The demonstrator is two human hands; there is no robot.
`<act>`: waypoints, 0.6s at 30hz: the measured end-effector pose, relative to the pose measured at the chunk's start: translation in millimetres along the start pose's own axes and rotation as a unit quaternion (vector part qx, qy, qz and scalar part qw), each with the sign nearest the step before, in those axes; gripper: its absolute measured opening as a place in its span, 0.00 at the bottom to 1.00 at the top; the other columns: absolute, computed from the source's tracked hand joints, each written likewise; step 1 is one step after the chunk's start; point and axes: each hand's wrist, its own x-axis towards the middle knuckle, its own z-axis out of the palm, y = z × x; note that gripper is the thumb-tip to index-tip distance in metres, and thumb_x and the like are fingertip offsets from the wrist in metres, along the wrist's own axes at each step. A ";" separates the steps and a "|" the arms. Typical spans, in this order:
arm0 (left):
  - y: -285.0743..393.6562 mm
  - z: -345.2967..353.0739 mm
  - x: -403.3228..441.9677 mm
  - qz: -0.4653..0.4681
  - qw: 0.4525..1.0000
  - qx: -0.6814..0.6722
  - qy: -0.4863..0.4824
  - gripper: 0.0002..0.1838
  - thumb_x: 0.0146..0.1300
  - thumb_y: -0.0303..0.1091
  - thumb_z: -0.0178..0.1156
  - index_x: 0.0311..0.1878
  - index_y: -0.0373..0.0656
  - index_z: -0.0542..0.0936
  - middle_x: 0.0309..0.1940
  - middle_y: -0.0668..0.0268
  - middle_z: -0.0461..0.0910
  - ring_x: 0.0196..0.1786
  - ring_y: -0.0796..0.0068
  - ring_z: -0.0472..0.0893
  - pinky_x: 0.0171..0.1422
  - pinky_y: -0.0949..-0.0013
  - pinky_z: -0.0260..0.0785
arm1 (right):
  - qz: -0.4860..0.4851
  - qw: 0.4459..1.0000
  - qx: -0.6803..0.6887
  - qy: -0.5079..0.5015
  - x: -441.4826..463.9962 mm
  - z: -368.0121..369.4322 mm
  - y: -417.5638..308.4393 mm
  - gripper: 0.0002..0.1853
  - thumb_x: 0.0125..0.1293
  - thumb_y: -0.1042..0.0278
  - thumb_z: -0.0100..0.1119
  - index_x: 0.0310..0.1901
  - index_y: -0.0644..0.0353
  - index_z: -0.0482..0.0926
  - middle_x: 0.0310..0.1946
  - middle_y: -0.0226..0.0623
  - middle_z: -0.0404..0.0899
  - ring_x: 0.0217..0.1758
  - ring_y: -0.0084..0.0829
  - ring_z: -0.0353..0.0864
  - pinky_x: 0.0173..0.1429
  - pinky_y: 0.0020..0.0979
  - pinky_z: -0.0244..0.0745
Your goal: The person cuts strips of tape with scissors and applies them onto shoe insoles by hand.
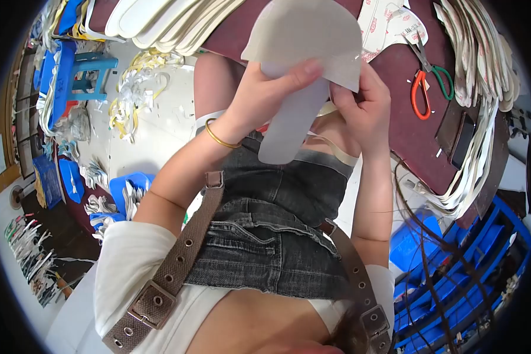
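A pale grey, sole-shaped piece point(295, 127) hangs over my lap, its rounded narrow end pointing down. Over its upper part lies a broader curved grey-beige piece point(305, 35). My left hand point(366, 103) is closed on the right lower corner of the broad piece, thumb in front. From the other side my right hand point(283, 85) grips the pieces, its thumb lying across the front and its other fingers hidden behind. A gold bangle circles the right wrist.
Scissors with red and green handles point(420, 94) lie on the dark red table point(401, 130). Stacked pale strips point(165, 23) are at the upper left, more point(475, 53) at the right. A phone-like black object point(463, 141) lies near the right edge. Blue crates point(489, 236) stand lower right.
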 end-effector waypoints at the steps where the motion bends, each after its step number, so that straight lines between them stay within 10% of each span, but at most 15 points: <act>1: 1.1 2.8 2.4 0.002 1.000 0.000 -0.004 0.14 0.58 0.31 0.62 0.45 0.35 0.76 0.36 0.68 0.78 0.39 0.82 0.76 0.44 0.75 0.70 | 0.055 0.996 0.065 -0.007 1.0 -1.8 4.6 0.02 0.60 0.78 0.56 0.32 0.66 0.73 0.30 0.25 0.72 0.29 0.14 0.69 0.32 0.18 0.65; 4: -0.7 5.8 5.9 0.085 0.995 -0.003 0.047 0.14 0.59 0.32 0.62 0.44 0.35 0.76 0.36 0.68 0.78 0.39 0.82 0.77 0.44 0.75 0.70 | 0.153 0.977 0.143 0.048 -30.9 28.4 17.0 0.04 0.64 0.74 0.55 0.33 0.65 0.72 0.32 0.27 0.73 0.31 0.13 0.69 0.33 0.17 0.65; 13: 14.5 12.0 19.3 -0.109 0.988 0.051 -0.099 0.17 0.58 0.38 0.65 0.45 0.36 0.76 0.34 0.66 0.80 0.36 0.80 0.79 0.40 0.75 0.73 | 0.065 0.995 0.053 0.056 20.3 -0.5 -1.1 0.17 0.69 0.57 0.51 0.30 0.63 0.74 0.26 0.22 0.70 0.25 0.12 0.62 0.28 0.17 0.57; 15: -18.4 20.5 3.0 0.046 0.994 0.100 -0.028 0.18 0.61 0.38 0.62 0.47 0.34 0.74 0.36 0.66 0.79 0.40 0.81 0.77 0.45 0.74 0.70 | 0.075 0.989 0.103 0.075 28.5 1.0 -3.5 0.14 0.68 0.58 0.54 0.31 0.62 0.75 0.21 0.19 0.69 0.23 0.10 0.62 0.24 0.15 0.53; 18: -8.2 17.0 1.6 0.017 0.994 0.104 -0.001 0.17 0.62 0.38 0.60 0.46 0.34 0.75 0.36 0.67 0.79 0.39 0.81 0.76 0.44 0.75 0.70 | 0.140 0.960 0.221 0.100 17.5 11.3 -10.6 0.11 0.64 0.63 0.60 0.31 0.61 0.74 0.20 0.19 0.68 0.22 0.09 0.59 0.21 0.16 0.49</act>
